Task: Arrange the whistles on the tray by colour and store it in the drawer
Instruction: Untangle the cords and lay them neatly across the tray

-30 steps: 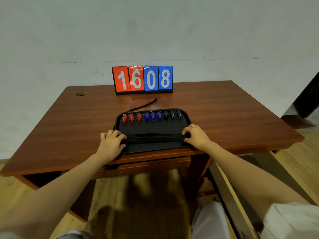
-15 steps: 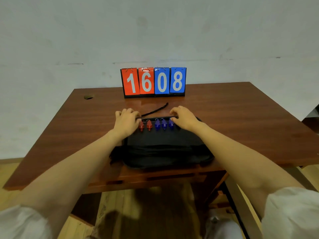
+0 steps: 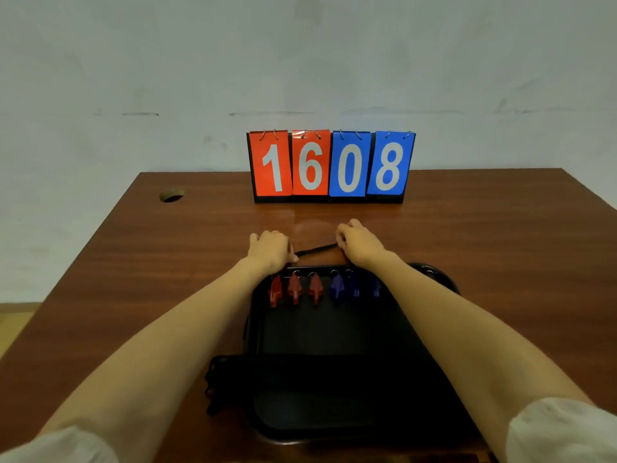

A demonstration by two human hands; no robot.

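Note:
A black tray (image 3: pixel 334 332) lies on the wooden table (image 3: pixel 133 262) in front of me. Along its far edge sit three red whistles (image 3: pixel 293 289) on the left and blue whistles (image 3: pixel 354 287) beside them; my right forearm hides whatever lies further right. Their black lanyards (image 3: pixel 300 375) are bunched across the tray's near half. A black cord (image 3: pixel 315 250) lies on the table just beyond the tray. My left hand (image 3: pixel 270 248) has curled fingers at the cord's left end. My right hand (image 3: pixel 359 243) pinches the cord's right end.
A flip scoreboard (image 3: pixel 330 165) reading 1608 stands at the table's back edge by the wall. A small round hole (image 3: pixel 172 195) sits in the table's far left corner.
Both hands moved from the tray's near corners, over the whistle row, to the cord beyond the tray. The camera came closer and now looks more steeply down.

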